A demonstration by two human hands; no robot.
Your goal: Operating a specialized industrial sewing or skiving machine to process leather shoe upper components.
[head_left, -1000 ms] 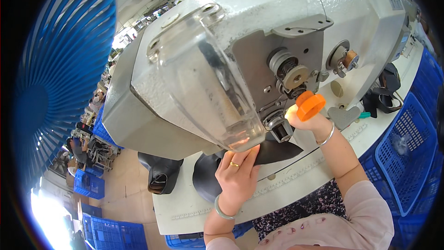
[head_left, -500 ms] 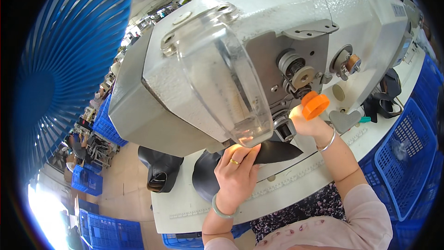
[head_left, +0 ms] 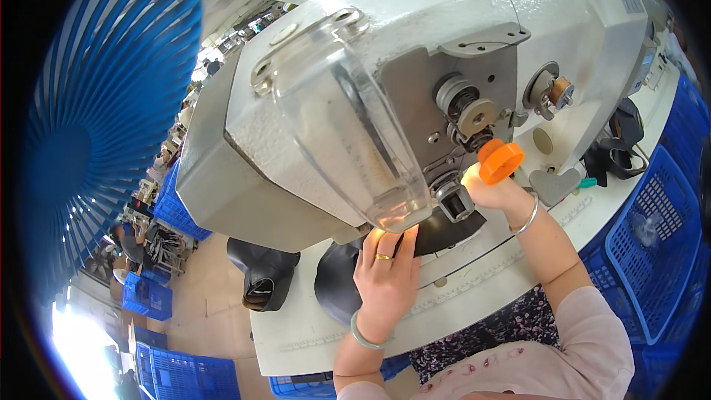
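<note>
A white sewing machine point(head_left: 296, 155) fills the middle, with a clear plastic guard point(head_left: 348, 133) over its front. Under its head lies a curved black leather piece point(head_left: 450, 233), smooth and dark. My left hand point(head_left: 386, 278), wearing a ring and a pale bangle, grips the leather at its left part; a dark edge shows between the fingers, and the fingertips go under the guard. My right hand point(head_left: 490, 191), with a silver bangle at the wrist, reaches in behind the presser area. Its fingers are hidden by the machine and an orange round knob point(head_left: 500, 161). The needle is hidden.
More black leather point(head_left: 337, 281) lies left of my left hand. A black shoe upper point(head_left: 264, 274) sits at the table's left edge. Black pieces point(head_left: 618, 152) lie at the right. Blue crates point(head_left: 652, 244) stand beside the table, and a blue fan point(head_left: 111, 118) is close at the left.
The leather piece has turned, its right end swinging away from me under the machine head. Both hands stay close to it, the left with fingers slightly more apart. The whole view has shifted slightly.
</note>
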